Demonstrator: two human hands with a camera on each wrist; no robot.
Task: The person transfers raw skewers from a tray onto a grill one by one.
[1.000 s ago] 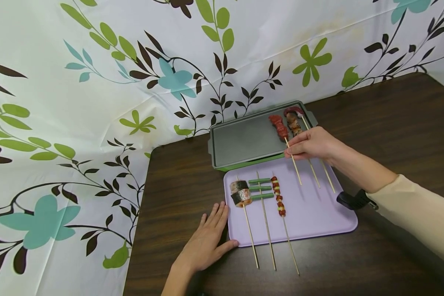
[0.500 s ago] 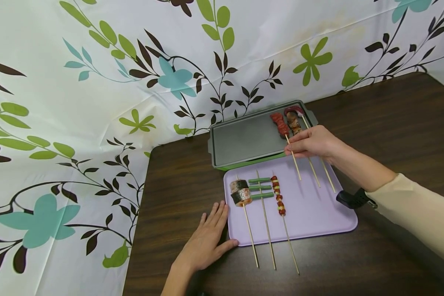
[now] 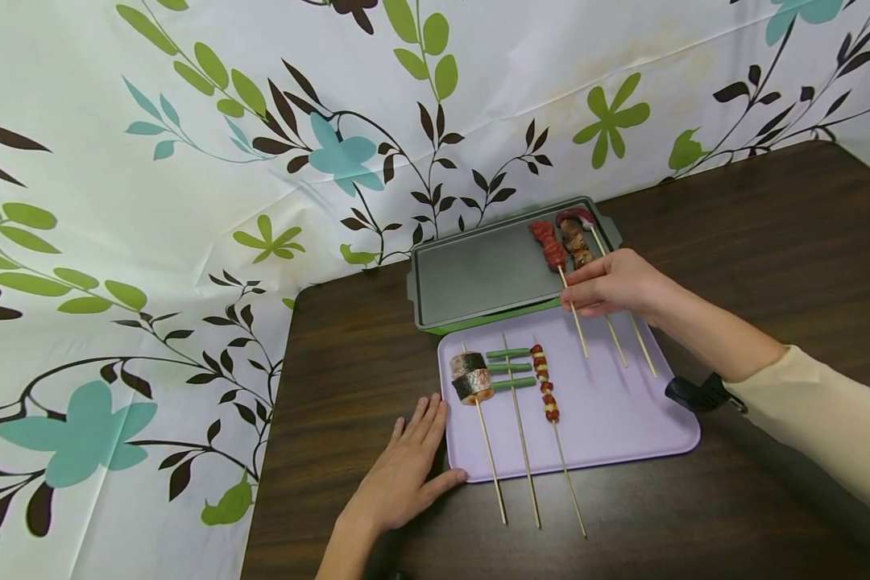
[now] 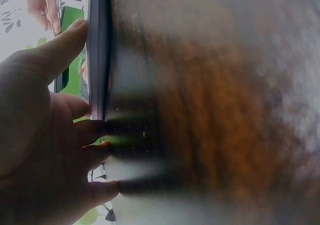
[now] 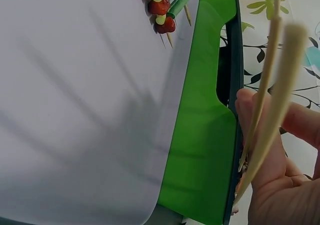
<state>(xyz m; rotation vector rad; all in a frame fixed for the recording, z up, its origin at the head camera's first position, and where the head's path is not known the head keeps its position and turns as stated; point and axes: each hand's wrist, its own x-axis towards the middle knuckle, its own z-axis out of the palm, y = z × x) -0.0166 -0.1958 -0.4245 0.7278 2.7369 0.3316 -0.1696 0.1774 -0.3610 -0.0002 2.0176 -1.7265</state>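
Note:
My right hand (image 3: pixel 612 283) pinches the stick of a red meat skewer (image 3: pixel 548 244) at the front edge of the grey grill plate (image 3: pixel 471 270). The red meat lies over the plate's right part, and its stick slants out over the lilac tray (image 3: pixel 616 419). Beside it are a browned meat skewer (image 3: pixel 576 243) and a tentacle-like skewer (image 3: pixel 577 215), their sticks passing beneath my right hand. With fingers stretched out, my left hand (image 3: pixel 402 475) rests on the table at the tray's left edge, its thumb at the front-left corner.
On the tray lie a salmon-and-dark-wrap skewer (image 3: pixel 471 379), a green bean-like skewer (image 3: pixel 511 369) and a red-and-yellow skewer (image 3: pixel 544 384), sticks overhanging the front. The grill's green base (image 5: pixel 205 135) adjoins the tray. A patterned cloth (image 3: pixel 225 201) hangs behind the dark wooden table (image 3: pixel 348 346).
The red meat skewer and my right hand have shifted only slightly at the plate's edge; the stick's lower end sits a little higher than one second ago. My left hand stays put.

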